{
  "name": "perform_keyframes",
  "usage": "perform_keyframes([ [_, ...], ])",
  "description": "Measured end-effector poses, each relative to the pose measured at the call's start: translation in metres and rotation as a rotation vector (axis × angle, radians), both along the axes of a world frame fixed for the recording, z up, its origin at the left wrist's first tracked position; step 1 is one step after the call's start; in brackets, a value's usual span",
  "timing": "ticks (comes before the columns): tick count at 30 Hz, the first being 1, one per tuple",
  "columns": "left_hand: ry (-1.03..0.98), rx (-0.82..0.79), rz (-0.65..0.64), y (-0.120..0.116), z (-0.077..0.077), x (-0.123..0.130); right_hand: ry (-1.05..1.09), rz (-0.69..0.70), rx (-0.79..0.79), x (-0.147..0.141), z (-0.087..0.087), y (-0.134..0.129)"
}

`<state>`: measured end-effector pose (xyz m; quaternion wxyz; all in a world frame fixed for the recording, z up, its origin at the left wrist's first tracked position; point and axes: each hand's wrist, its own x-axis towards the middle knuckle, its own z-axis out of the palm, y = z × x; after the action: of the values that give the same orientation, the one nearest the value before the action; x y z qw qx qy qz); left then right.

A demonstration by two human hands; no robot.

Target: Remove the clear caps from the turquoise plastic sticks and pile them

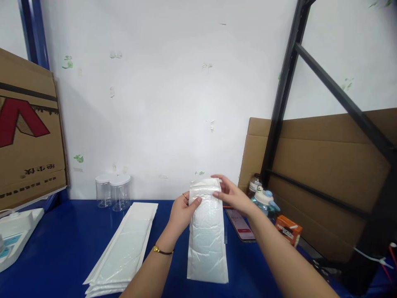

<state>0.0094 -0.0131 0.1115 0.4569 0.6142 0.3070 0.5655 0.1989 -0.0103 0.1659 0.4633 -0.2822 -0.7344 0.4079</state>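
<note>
A long white padded pouch (pixel 207 236) hangs upright over the blue table, its flap at the top. My left hand (pixel 183 211) pinches its upper left edge, thumb on the front face and fingers behind. At the upper right edge, my right hand (pixel 231 194) grips the same pouch, with the thumb in front and the other fingers reaching behind near the top corner. To the left of my left forearm lies a stack of similar white pouches (pixel 124 244).
Two clear jars (pixel 120 194) with white lids stand by the wall. A phone (pixel 240 225), a bottle with a blue cap (pixel 263 200) and an orange box (pixel 288 229) are at the right. A white device (pixel 18 236) sits far left, below a cardboard box (pixel 31 165).
</note>
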Motion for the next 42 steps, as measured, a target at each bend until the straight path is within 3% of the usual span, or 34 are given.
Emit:
perform_keyframes([
  [2,0.005,-0.012,0.003,-0.002,-0.004,-0.003,0.058,0.026,-0.038,-0.002,-0.022,0.001],
  [4,0.025,-0.011,0.043,-0.004,-0.008,-0.006,0.097,-0.034,-0.035,-0.003,-0.040,0.004],
  [8,0.118,0.006,0.088,0.000,-0.012,-0.011,0.050,-0.122,-0.043,-0.002,-0.057,0.010],
  [15,-0.022,-0.124,0.035,0.014,-0.015,-0.007,0.123,0.103,-0.110,0.006,-0.053,0.013],
  [19,-0.271,-0.328,-0.211,0.010,-0.014,0.003,0.205,0.175,-0.093,0.006,-0.046,0.012],
  [22,-0.341,-0.433,-0.403,0.003,-0.016,0.011,0.060,0.192,0.042,0.000,-0.038,0.009],
  [25,-0.307,-0.495,-0.449,-0.003,-0.018,0.015,-0.072,0.176,0.047,-0.006,-0.031,0.006],
  [27,-0.285,-0.486,-0.426,-0.005,-0.016,0.012,-0.124,0.076,0.037,-0.007,-0.028,0.005],
  [29,-0.240,-0.379,-0.345,-0.004,-0.013,0.007,-0.201,-0.015,0.053,-0.008,-0.025,0.004],
  [32,-0.062,-0.143,-0.081,-0.001,-0.006,0.001,-0.267,-0.084,0.070,-0.010,-0.027,0.006],
  [35,0.089,-0.056,0.120,0.004,-0.005,-0.001,-0.182,-0.169,0.038,-0.011,-0.037,0.011],
  [42,0.113,-0.122,0.166,0.007,-0.017,-0.009,0.025,-0.142,-0.167,-0.001,-0.064,0.025],
])
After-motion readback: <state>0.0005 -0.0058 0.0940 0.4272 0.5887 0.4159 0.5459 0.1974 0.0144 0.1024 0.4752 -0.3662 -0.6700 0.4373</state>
